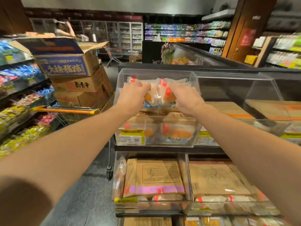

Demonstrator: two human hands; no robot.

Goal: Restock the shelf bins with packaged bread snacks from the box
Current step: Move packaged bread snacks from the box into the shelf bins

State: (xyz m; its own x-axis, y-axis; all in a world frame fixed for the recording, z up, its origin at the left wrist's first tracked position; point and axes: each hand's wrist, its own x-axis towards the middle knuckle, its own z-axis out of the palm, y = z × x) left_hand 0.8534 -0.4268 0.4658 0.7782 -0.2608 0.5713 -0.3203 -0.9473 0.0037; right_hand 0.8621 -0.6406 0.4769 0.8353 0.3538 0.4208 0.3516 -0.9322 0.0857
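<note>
shop shelf bin (193, 82): both hands' fingers (138, 86) clutch bread packets (157, 95).

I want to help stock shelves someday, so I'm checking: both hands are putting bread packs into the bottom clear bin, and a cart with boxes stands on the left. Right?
Almost. The head view shows the left hand and right hand holding the bread packs in the top clear bin, not the bottom one. The cart with boxes does stand on the left.

Shopping cart (68, 111), stacked cartons (78, 85), candy shelves (17, 101).
</note>
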